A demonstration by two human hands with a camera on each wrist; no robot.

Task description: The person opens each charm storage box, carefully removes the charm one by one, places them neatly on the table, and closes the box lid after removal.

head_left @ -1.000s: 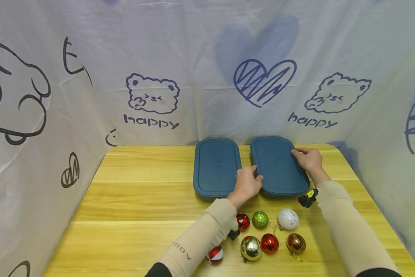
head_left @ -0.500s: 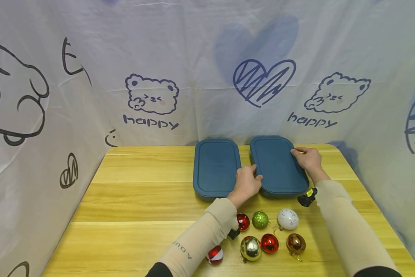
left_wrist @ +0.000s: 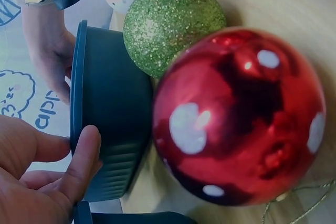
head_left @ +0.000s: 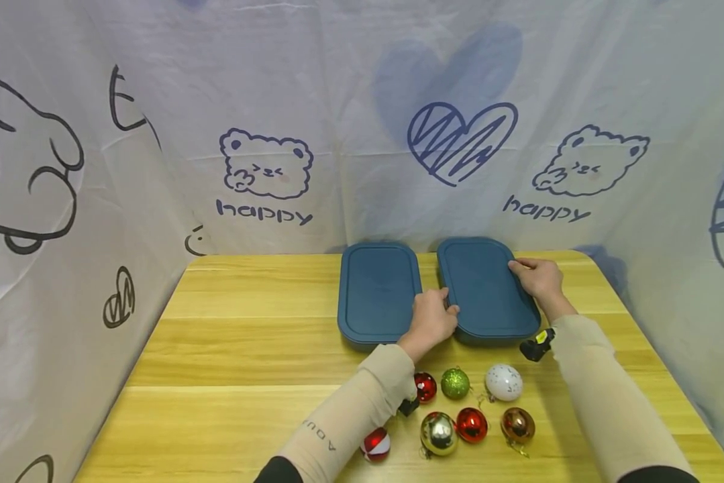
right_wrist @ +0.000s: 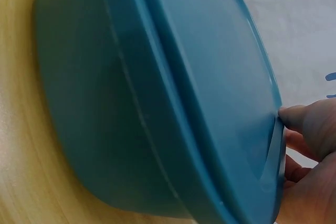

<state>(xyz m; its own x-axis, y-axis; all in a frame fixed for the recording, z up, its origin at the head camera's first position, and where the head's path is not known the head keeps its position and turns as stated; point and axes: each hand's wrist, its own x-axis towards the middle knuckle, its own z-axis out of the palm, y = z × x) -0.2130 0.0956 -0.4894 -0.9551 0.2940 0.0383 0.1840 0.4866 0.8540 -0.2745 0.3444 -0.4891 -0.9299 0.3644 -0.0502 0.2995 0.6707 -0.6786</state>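
The right-hand dark blue food storage box (head_left: 488, 341) has its lid (head_left: 485, 288) on, and both hands are at that lid's edges. My left hand (head_left: 432, 318) pinches the lid's left edge; the left wrist view shows thumb and index finger at the rim, with the index finger along the side wall. On the opposite side my right hand (head_left: 539, 280) grips the lid's right edge, thumb on top and fingers beneath. Up close in the right wrist view, the lid (right_wrist: 210, 66) looks creased beside the thumb. A second lidded blue box (head_left: 378, 292) stands just left.
Several Christmas baubles lie in front of the boxes: glittery green (head_left: 455, 383), speckled white (head_left: 504, 382), gold (head_left: 439, 433), brown (head_left: 517, 425), plain red (head_left: 472, 424), white-spotted red (left_wrist: 239, 116) and red-and-white (head_left: 376, 445). The left forearm passes over some. A printed cloth (head_left: 362, 168) hangs behind the table.
Both hands keep their places on the right box's lid. The boxes and baubles have not visibly moved.
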